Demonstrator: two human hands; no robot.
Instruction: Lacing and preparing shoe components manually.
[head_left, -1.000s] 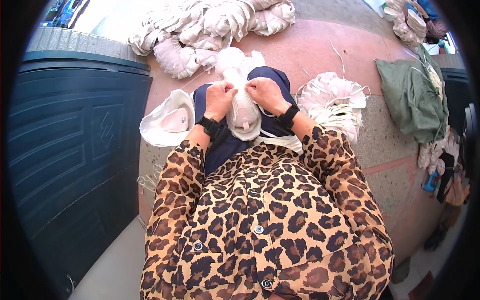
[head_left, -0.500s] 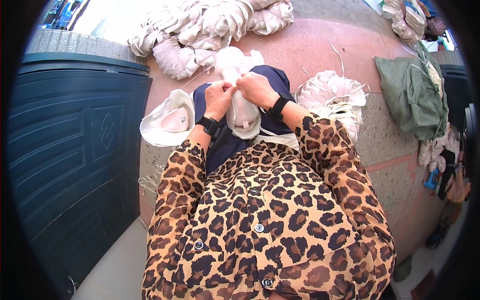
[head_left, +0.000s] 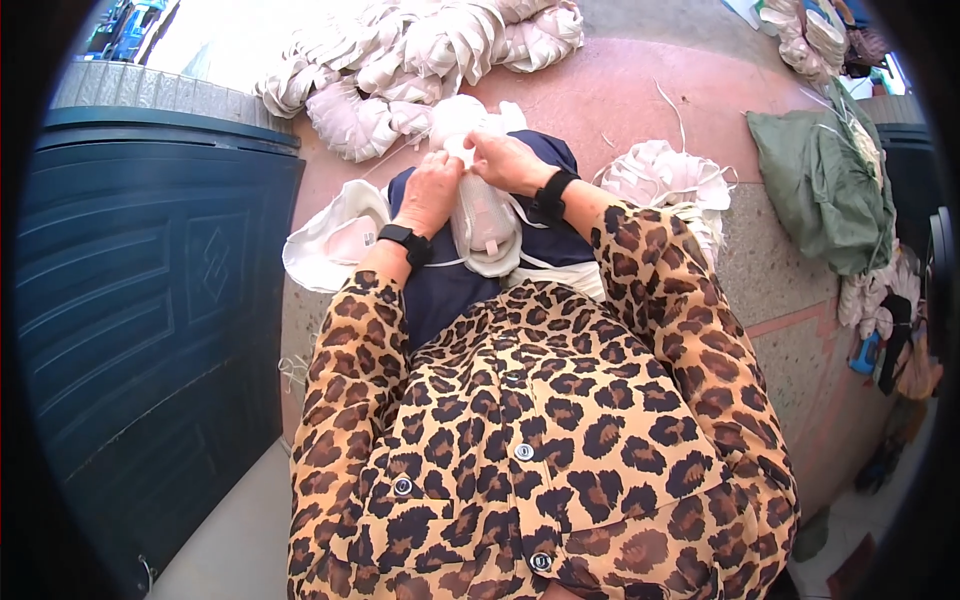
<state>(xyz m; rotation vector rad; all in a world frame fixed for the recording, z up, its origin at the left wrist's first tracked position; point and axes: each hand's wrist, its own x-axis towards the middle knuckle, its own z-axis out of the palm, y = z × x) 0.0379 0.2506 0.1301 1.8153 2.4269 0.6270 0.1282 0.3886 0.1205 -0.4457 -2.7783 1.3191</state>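
A white-and-pink shoe upper (head_left: 487, 222) lies along my lap on dark blue trousers (head_left: 440, 300), its heel end toward me. My left hand (head_left: 432, 192) is closed at the upper's throat, fingertips pressed to its edge. Close beside it, my right hand (head_left: 506, 163) pinches with thumb and forefinger just above the throat; a thin white shoelace seems to be in that pinch, mostly hidden by the fingers. Thin white lace strands trail at both sides of the upper. Cream laces (head_left: 565, 282) lie across my lap at the waist.
Another white upper (head_left: 335, 240) rests left of my leg. Bundled uppers (head_left: 665, 180) sit to the right, and a large heap (head_left: 410, 65) lies ahead. A green sack (head_left: 820, 195) stands at far right; a dark blue panelled door (head_left: 150, 270) is close on the left.
My right hand has moved slightly up and away from the left fingers. The left hand has turned over the upper's edge, and lace strands now show beside the upper.
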